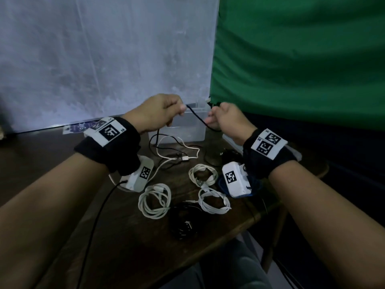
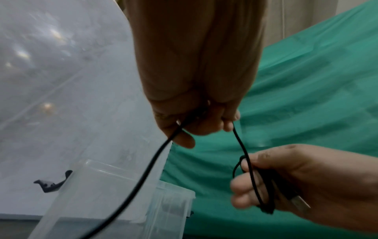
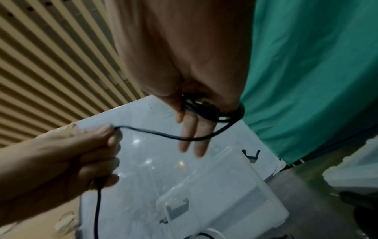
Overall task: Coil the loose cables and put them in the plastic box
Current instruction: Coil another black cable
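Note:
A thin black cable [image 1: 200, 119] runs between my two raised hands, just in front of the clear plastic box [image 1: 187, 132] at the back of the table. My left hand [image 1: 179, 111] pinches the cable, whose tail [image 2: 143, 177] hangs down toward the table. My right hand [image 1: 210, 119] holds several wound loops of the same cable [image 2: 263, 186]. In the right wrist view the loops [image 3: 214, 111] sit round the palm while two fingers [image 3: 192, 137] point out straight. The box [image 3: 204, 194] looks empty where it shows.
On the dark wooden table [image 1: 129, 247] lie three coiled white cables [image 1: 155, 200] [image 1: 203, 175] [image 1: 214, 202], a coiled black one [image 1: 183, 220] and a loose white cable [image 1: 177, 156]. A white backdrop [image 1: 104, 59] and green cloth [image 1: 302, 59] stand behind. The table edge runs at the right.

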